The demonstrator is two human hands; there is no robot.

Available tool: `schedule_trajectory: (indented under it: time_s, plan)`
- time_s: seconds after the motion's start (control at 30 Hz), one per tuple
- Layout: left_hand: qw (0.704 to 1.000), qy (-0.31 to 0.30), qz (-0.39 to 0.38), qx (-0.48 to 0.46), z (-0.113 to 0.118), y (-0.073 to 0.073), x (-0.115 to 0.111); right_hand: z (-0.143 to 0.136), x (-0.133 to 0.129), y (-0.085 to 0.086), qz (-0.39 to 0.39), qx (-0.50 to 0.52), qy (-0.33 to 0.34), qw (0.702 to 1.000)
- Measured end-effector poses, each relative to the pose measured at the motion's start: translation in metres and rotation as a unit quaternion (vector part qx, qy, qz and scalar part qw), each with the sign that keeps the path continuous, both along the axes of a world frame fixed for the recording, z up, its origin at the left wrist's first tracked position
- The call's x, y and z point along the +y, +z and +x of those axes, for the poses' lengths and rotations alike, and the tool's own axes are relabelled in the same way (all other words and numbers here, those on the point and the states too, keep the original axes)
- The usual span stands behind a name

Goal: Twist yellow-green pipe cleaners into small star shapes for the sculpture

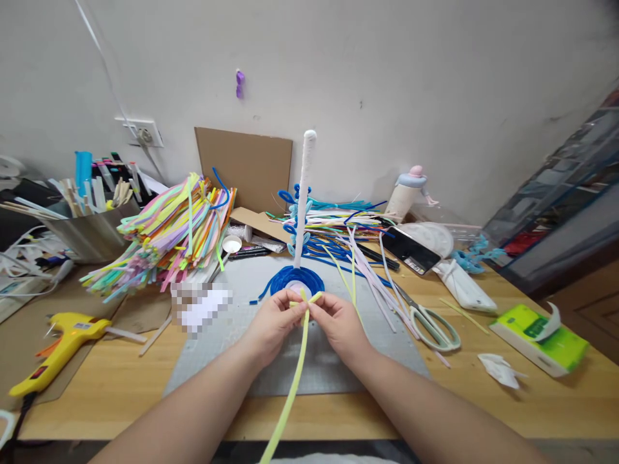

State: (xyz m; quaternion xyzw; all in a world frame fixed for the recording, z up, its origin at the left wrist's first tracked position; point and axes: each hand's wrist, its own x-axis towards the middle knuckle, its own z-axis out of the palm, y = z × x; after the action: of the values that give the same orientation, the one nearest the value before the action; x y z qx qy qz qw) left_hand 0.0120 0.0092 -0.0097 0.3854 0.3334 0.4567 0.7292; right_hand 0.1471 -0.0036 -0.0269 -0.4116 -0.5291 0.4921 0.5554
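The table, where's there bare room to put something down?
Bare wood shows between the yellow glue gun and left forearm, and between the scissors, crumpled tissue and right forearm. The back is crowded with bundled stems, loose stems and a phone.

A small handicraft corner, set against a plain wall [387, 64] with a socket [151, 131]; the wooden worktop [556, 412] carries a grey mat [213, 354], a yellow glue gun [72, 338], a thick bundle of coloured pipe cleaners [174, 232], scissors [416, 314] and a metal pot [91, 237] of sticks; a drinking bottle [402, 201], a phone [411, 248] and a tissue pack [541, 345] lend it a personal look; home or little studio, one cannot tell.
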Motion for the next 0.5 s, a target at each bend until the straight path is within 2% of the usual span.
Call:
schedule_trajectory:
  time_s: [0.23, 0.37, 0.5]
  plan:
    - [0.999, 0.035, 0.013, 0.03, 0.002, -0.013, 0.007, -0.004, -0.003, 0.008, -0.073, 0.047, 0.001, 0.996]
    - [0.998, 0.037, 0.025, 0.048, 0.002, -0.013, 0.008, -0.005, -0.005, 0.012, -0.082, 0.066, 0.01, 0.994]
    - [0.991, 0.071, 0.059, 0.097, 0.004, -0.01, 0.007, -0.004, -0.005, 0.011, -0.091, 0.079, 0.012, 0.993]
